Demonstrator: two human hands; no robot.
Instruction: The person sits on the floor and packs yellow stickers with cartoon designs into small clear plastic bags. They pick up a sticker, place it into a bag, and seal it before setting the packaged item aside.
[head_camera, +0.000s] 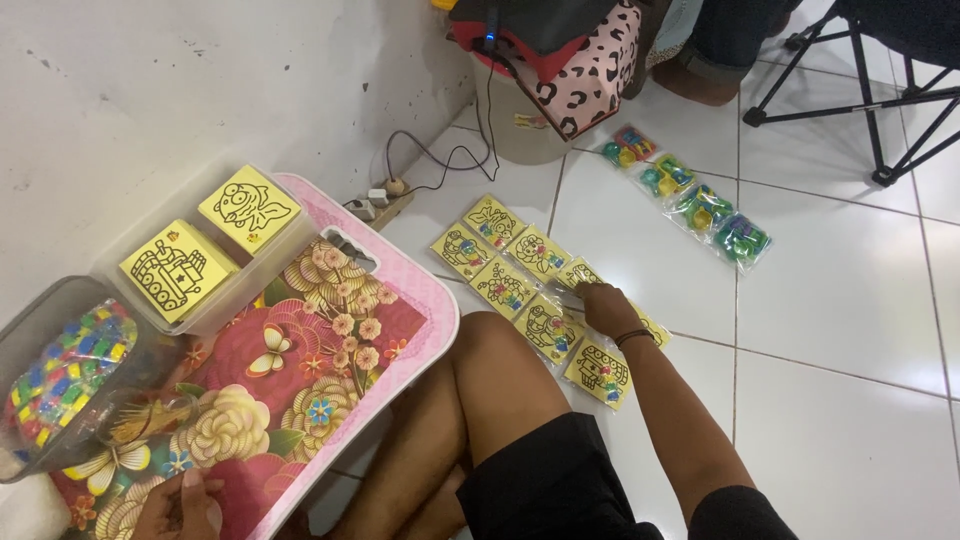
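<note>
Yellow picture cards (520, 275) under right hand (607, 306); left hand (180, 507) on floral tray (330, 340)

On your left, the tray (420, 300) carries a box (215, 290) at its far edge and a jar (60, 380) at its left edge. Right of your knee (490, 350), packets (530, 290) lie on the floor (830, 300), with bags (690, 195) farther off.

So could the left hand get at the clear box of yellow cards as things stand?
Probably yes. The left hand rests on the floral tray, and the clear box stands open-topped at the tray's far end. Only a tub of beads sits to the side, not across the path.
</note>
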